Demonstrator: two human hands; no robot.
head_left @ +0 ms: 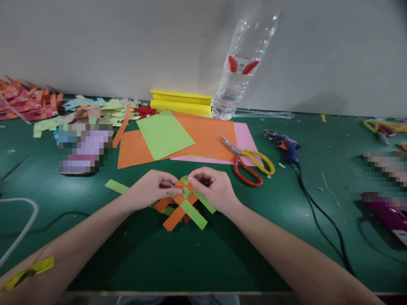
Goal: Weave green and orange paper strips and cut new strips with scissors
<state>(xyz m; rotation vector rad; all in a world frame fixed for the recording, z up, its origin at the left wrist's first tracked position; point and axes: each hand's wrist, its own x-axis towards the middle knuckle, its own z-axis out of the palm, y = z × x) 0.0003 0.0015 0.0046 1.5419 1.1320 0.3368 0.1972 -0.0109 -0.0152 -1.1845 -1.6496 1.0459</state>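
Between my two hands is a small woven piece of orange and green paper strips [187,197], its loose ends fanning out toward me. My left hand [155,188] pinches its left side, thumb lying on the front of the weave. At the upper right, my right hand [211,186] grips the green top corner between thumb and fingers. Part of the weave's back is hidden by my fingers. A green strip [117,186] sticks out to the left behind my left hand. Just beyond my hands lie an orange sheet [210,131] and a green sheet [165,135].
Scissors [246,161] with red and yellow handles rest partly on the sheets. A blue glue gun [286,146] trails its cord rightward. A clear bottle [243,63] leans near the wall beside folded yellow card [181,101]. Paper scraps [85,112] and a phone [87,150] sit left.
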